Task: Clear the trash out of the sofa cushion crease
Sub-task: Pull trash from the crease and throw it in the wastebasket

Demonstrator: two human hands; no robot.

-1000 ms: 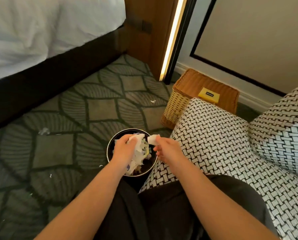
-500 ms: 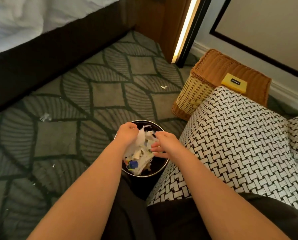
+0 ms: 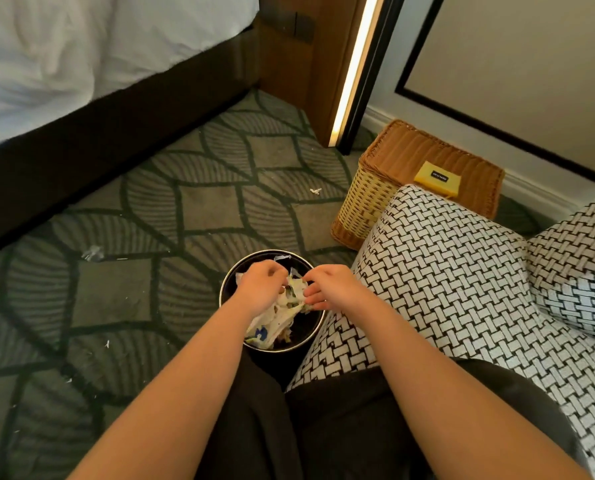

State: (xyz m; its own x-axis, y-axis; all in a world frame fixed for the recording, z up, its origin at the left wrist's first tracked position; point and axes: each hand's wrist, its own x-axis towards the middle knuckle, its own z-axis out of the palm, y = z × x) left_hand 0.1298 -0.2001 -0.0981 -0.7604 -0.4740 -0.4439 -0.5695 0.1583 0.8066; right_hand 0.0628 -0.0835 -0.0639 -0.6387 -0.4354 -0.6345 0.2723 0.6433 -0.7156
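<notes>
The wad of trash [image 3: 278,318], crumpled white paper and wrappers with blue and green print, hangs directly over the open mouth of a round black waste bin [image 3: 227,286], and its lower end dips inside the rim. It is well clear of the sofa crease.

The left hand [image 3: 258,288] grips the upper left of the wad with its fingers curled down around it. The right hand [image 3: 334,288] is at the upper right of the wad, its fingers curled in and pinching the paper edge. The two hands are close together, with only the paper between them. Both forearms are bare and reach forward from the lower edge of the view.

The bin stands on the carpet [image 3: 143,282], just beside the front corner of the sofa seat cushion [image 3: 445,282], which is covered in a black-and-white basket-weave fabric. A second cushion [image 3: 576,268] in the same fabric lies to the right. Black trousers [image 3: 327,431] cover the person's lap on the seat.

Past the cushion stands a wicker basket [image 3: 365,199] with a closed lid, and a yellow card [image 3: 436,176] rests on that lid. Small pale scraps lie on the carpet, one [image 3: 316,191] near the basket and another [image 3: 93,252] further left. A bed [image 3: 81,53] with white linen and a dark base occupies the upper left. A lit vertical light strip [image 3: 351,67] runs beside a wood panel.
</notes>
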